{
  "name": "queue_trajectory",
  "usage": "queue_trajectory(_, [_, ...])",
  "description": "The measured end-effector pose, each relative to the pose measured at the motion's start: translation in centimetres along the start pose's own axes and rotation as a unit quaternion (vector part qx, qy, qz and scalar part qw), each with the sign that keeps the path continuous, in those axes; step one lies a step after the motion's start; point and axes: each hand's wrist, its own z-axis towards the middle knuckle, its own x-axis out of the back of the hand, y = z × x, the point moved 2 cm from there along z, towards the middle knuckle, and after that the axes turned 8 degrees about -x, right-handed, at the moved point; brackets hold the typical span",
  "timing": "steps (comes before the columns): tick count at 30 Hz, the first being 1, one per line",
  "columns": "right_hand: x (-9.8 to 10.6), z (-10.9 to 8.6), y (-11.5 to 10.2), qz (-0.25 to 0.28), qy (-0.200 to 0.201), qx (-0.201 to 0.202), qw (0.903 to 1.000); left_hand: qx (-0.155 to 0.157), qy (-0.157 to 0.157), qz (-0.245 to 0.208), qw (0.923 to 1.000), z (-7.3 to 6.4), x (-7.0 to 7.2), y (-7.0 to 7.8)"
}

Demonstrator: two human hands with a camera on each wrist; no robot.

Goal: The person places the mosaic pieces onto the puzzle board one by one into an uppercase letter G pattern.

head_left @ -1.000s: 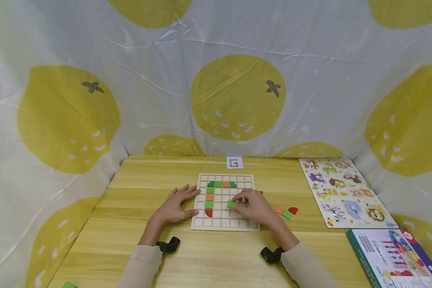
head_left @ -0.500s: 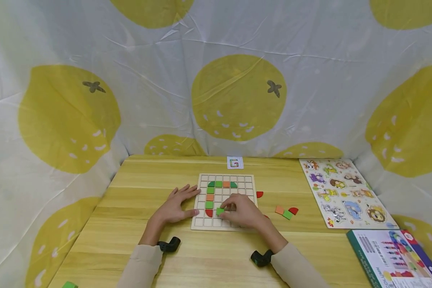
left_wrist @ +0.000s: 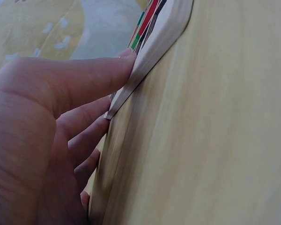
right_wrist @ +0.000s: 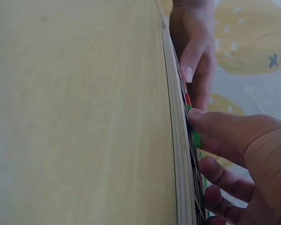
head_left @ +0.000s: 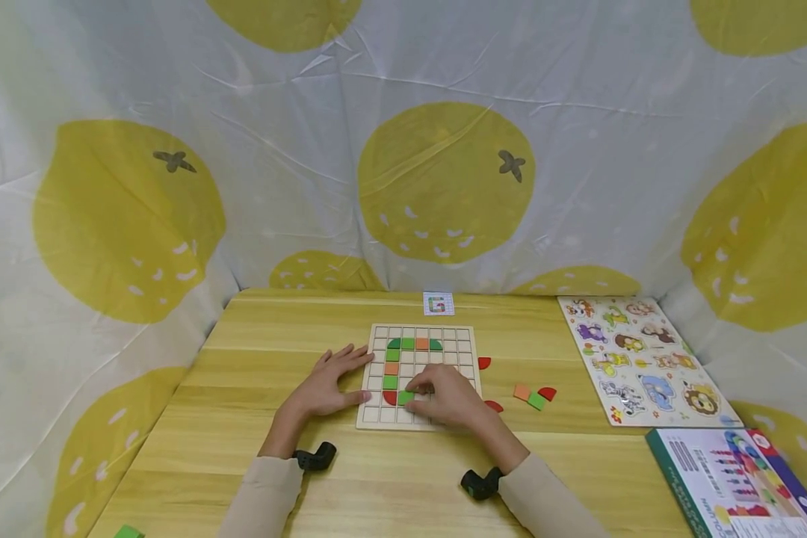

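A wooden grid board (head_left: 376, 415) lies on the table with green, orange and red tiles set in its cells, forming a bent line. My right hand (head_left: 452, 397) is over the lower part of the board. Its thumb and index finger pinch a green square tile (head_left: 406, 398), right beside the red quarter-round tile (head_left: 390, 398). In the right wrist view the green tile (right_wrist: 196, 138) is tilted between the fingertips, close over the board. My left hand (head_left: 329, 385) lies flat with fingers spread, its thumb and fingertips touching the board's left edge (left_wrist: 145, 70).
Right of the board lie red quarter-round tiles (head_left: 485, 363), an orange square (head_left: 521, 392) and a green square (head_left: 536, 401). A small pattern card (head_left: 438, 304) lies behind the board. An animal puzzle (head_left: 645, 359) and a toy box (head_left: 740, 482) are at the right.
My right hand has carried the green tile left and toward me, from mid-board to beside the red quarter-round tile. The left hand has stayed in place.
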Motion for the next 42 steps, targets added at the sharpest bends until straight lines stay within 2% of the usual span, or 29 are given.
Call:
queue_trajectory(15, [-0.2, 0.0, 0.2, 0.0, 0.005, -0.008, 1.0, -0.002, 0.0, 0.006, 1.0, 0.0, 0.1, 0.1])
queue_trajectory(27, [0.0, -0.3, 0.4, 0.041, 0.009, -0.01, 0.9991, 0.003, -0.003, 0.002, 1.0, -0.1, 0.1, 0.2])
queue_trajectory(33, [1.1, -0.7, 1.0, 0.069, 0.026, -0.001, 0.9973, 0.005, -0.004, 0.002, 1.0, -0.1, 0.0, 0.0])
queue_trajectory(42, [3.9, -2.3, 3.6, 0.059, 0.055, -0.028, 0.9963, 0.0, -0.002, 0.003, 1.0, -0.1, 0.0, 0.1])
